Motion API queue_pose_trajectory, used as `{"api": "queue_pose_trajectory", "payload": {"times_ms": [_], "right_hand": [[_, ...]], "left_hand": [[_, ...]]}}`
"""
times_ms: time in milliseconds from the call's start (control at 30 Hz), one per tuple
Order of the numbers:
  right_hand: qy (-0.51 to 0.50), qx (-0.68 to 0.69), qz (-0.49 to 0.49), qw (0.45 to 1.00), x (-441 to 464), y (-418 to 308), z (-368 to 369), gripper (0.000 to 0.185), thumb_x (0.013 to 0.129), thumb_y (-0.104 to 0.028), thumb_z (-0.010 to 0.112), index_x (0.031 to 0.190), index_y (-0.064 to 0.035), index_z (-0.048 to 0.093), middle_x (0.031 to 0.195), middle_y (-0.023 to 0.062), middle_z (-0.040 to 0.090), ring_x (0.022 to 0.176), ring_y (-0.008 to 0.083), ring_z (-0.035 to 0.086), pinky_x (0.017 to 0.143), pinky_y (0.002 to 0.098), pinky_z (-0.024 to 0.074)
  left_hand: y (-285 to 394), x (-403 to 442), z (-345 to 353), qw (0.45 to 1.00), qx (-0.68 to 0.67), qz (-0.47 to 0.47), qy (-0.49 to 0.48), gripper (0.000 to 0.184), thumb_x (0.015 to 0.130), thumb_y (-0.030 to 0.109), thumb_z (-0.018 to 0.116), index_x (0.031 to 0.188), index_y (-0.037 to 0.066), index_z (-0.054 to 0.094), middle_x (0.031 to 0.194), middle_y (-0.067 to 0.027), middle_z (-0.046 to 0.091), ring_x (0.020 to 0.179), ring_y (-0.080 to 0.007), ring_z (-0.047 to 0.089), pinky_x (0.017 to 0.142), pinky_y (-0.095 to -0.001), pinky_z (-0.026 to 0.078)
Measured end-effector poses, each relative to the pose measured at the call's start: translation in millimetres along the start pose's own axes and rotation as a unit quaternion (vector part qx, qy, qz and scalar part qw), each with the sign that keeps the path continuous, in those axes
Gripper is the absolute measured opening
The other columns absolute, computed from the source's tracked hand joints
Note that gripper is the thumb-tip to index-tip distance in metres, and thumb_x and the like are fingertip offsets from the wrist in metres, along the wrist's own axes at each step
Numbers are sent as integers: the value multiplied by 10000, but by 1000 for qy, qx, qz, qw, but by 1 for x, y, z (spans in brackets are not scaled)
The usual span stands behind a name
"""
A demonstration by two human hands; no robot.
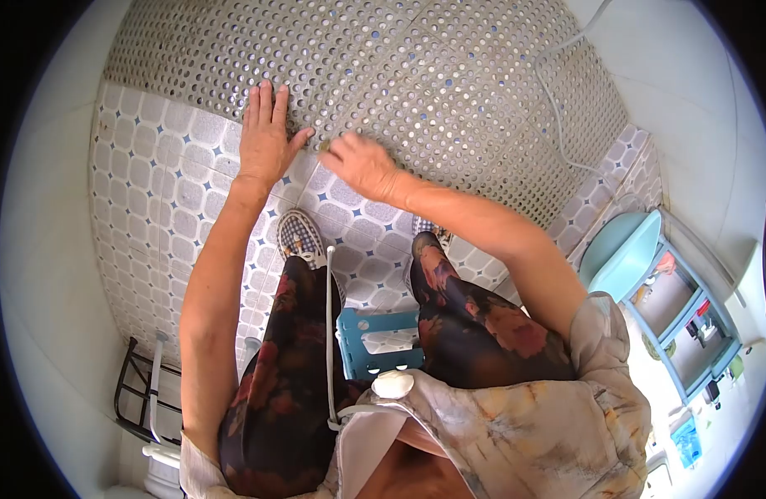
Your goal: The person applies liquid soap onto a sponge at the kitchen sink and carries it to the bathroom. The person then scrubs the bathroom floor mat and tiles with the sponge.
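Note:
A grey-beige floor mat (474, 83) full of round holes covers the patterned tile floor (191, 166) in the far half of the view. My left hand (266, 137) lies flat on the mat's near edge, fingers stretched forward and thumb out to the right. Just right of it, my right hand (362, 162) is closed and slightly blurred at the same edge. A small greenish-brown bit (324, 145) shows at its fingertips; what it is, I cannot make out.
A blue stool (379, 320) stands between my legs. At right are a light-blue basin (624, 254) and a blue shelf rack (691, 320). A thin hose (553, 100) runs over the mat's right side. A black metal rack (133, 391) stands at lower left.

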State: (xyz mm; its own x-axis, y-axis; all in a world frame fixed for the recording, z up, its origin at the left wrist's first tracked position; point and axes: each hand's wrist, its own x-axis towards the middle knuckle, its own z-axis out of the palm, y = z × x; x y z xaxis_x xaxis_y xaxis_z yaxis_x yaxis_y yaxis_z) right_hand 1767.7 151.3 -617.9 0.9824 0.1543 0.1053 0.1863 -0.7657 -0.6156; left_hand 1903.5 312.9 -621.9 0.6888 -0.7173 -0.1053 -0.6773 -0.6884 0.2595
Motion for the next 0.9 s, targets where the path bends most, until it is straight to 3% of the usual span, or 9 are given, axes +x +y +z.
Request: {"api": "queue_pose_trajectory", "payload": {"times_ms": [133, 300, 400, 433, 500, 567, 633, 767, 900], "right_hand": [[-134, -130, 114, 976, 20, 65, -46, 230, 860, -134, 525, 1019, -155, 690, 978, 114, 657, 962, 306, 623, 774, 408, 550], [219, -283, 360, 862, -9, 192, -134, 264, 864, -140, 553, 1096, -203, 663, 960, 114, 610, 964, 334, 588, 817, 465, 510], [242, -280, 394, 841, -19, 178, -108, 257, 875, -139, 529, 1096, -148, 659, 979, 132, 621, 972, 338, 579, 794, 466, 503], [178, -281, 342, 879, -17, 158, -86, 258, 865, -129, 573, 1113, -122, 644, 961, 97, 627, 918, 287, 620, 754, 375, 537], [32, -195, 249, 948, 3, 77, -55, 190, 843, -75, 546, 962, -70, 694, 844, 135, 703, 753, 312, 690, 689, 409, 560], [-176, -52, 280, 942, 15, -1, -28, 159, 827, -87, 556, 925, -86, 682, 877, 173, 672, 796, 330, 670, 723, 430, 554], [47, -73, -47, 995, -24, -6, 21, 164, 822, -120, 572, 953, -148, 666, 901, 117, 614, 854, 306, 618, 728, 406, 539], [80, -118, 115, 983, -51, 54, -24, 197, 812, -141, 590, 988, -199, 657, 921, 54, 563, 918, 270, 573, 754, 384, 524], [136, -250, 394, 874, -151, 117, -82, 235, 835, -109, 576, 1037, -184, 672, 969, 82, 597, 955, 304, 584, 806, 434, 510]], "left_hand": [[-3, -5, 1, 1000, -11, 5, 0, 883, 823, 440, 723, 1499, 53, 307, 1546, -246, 267, 1425, -440, 250, 1151, -503, 268], [-1, 0, 0, 1000, 1, -6, -4, 881, 822, 465, 713, 1497, 57, 319, 1550, -227, 271, 1436, -414, 243, 1146, -501, 273], [-1, 1, 5, 1000, 4, -7, 2, 880, 821, 462, 714, 1494, 53, 321, 1550, -228, 271, 1437, -415, 240, 1147, -505, 269], [-1, 0, 6, 1000, 0, -6, 7, 878, 820, 460, 716, 1491, 51, 326, 1549, -230, 273, 1437, -417, 240, 1147, -505, 267], [-2, -1, 7, 1000, -5, 1, 15, 874, 817, 456, 721, 1485, 45, 335, 1546, -234, 278, 1437, -419, 240, 1148, -507, 264], [-2, -3, 4, 1000, -6, 0, 14, 864, 815, 446, 725, 1477, 39, 347, 1540, -241, 287, 1431, -428, 248, 1149, -508, 262], [-1, 0, 2, 1000, -11, 11, 18, 853, 822, 439, 723, 1472, 31, 351, 1534, -255, 291, 1425, -443, 254, 1151, -506, 260], [-11, -2, 8, 998, -17, 48, 30, 831, 844, 424, 711, 1473, 22, 347, 1523, -284, 294, 1406, -479, 268, 1149, -505, 269], [-7, -1, 3, 999, -8, 43, 23, 846, 835, 445, 713, 1474, 26, 351, 1520, -280, 303, 1401, -471, 280, 1146, -507, 266]]}}
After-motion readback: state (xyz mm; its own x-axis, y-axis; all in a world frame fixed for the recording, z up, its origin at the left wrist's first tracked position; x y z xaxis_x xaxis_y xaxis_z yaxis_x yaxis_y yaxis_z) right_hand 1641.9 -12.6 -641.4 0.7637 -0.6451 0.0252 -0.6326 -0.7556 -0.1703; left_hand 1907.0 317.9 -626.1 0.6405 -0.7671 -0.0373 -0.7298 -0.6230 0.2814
